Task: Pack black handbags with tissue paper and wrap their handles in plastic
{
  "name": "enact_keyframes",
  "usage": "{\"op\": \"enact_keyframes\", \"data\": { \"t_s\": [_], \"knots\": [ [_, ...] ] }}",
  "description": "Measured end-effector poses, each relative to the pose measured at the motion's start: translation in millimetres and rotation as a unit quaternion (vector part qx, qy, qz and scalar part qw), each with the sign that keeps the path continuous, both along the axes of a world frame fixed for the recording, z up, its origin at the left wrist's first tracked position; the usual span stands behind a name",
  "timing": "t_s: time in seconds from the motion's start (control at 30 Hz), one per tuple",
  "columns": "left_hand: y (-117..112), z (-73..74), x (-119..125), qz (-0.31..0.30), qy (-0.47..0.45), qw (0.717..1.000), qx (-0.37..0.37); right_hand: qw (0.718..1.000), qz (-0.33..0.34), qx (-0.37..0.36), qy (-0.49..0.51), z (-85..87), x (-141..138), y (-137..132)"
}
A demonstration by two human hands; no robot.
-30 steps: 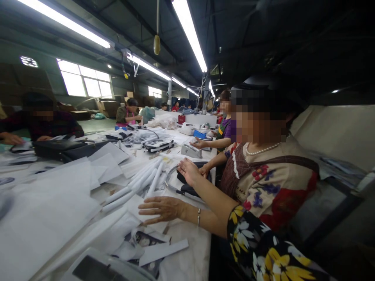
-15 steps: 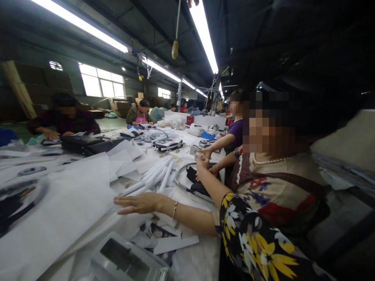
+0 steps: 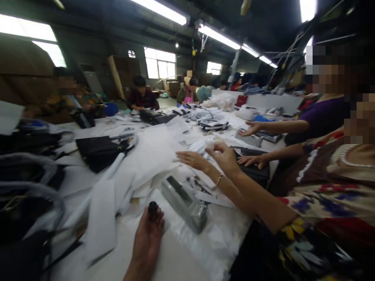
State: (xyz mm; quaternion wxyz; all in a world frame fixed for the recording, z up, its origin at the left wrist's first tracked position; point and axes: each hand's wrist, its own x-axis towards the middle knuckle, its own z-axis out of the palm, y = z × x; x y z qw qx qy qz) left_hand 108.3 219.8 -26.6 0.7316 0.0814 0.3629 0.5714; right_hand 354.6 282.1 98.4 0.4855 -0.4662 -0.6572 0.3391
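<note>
My left hand (image 3: 149, 230) is palm up at the bottom middle, fingers curled around a small round black object (image 3: 152, 207) whose kind I cannot make out. My right hand is out of view. To the right of my left hand lies a long grey device (image 3: 184, 203) with a dark recess on top, resting on clear plastic sheeting. A white paper strip (image 3: 102, 220) lies to the left of it. The two hands farther up at the right, one with a bracelet (image 3: 219, 179), belong to a co-worker in a black floral sleeve (image 3: 307, 246).
Black handbags (image 3: 99, 152) with wrapped handles crowd the left side. Large white sheets (image 3: 152, 150) and white tubes cover the middle. Other co-workers' hands (image 3: 254, 160) reach over a black bag on the right, and several people sit along the far side.
The view has swung to the left and my left hand has come into sight with the black object. The bracelet co-worker's hands have moved closer together, and the bag-side hands have shifted.
</note>
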Motion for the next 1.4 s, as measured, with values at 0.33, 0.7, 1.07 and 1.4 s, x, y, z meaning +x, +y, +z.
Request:
{"op": "enact_keyframes", "data": {
  "t_s": [0.33, 0.7, 1.07, 1.4],
  "knots": [
    [-127.0, 79.7, -75.4, 0.177, 0.21, 0.957, 0.095, 0.884, 0.179, 0.046, -0.429, -99.9, -148.1, -134.9],
    [-214.3, 53.7, -63.9, 0.105, 0.203, 0.972, 0.047, 0.975, 0.187, -0.002, -0.117, -75.9, -140.8, -197.6],
    [-205.8, 39.0, -21.0, -0.024, 0.324, 0.942, 0.088, 0.905, 0.213, -0.264, 0.256, -83.0, -125.2, -226.6],
    [-146.3, 14.8, -58.2, 0.05, 0.618, 0.775, 0.121, 0.9, 0.05, -0.3, 0.312, -117.7, -95.2, -199.9]
  ]
}}
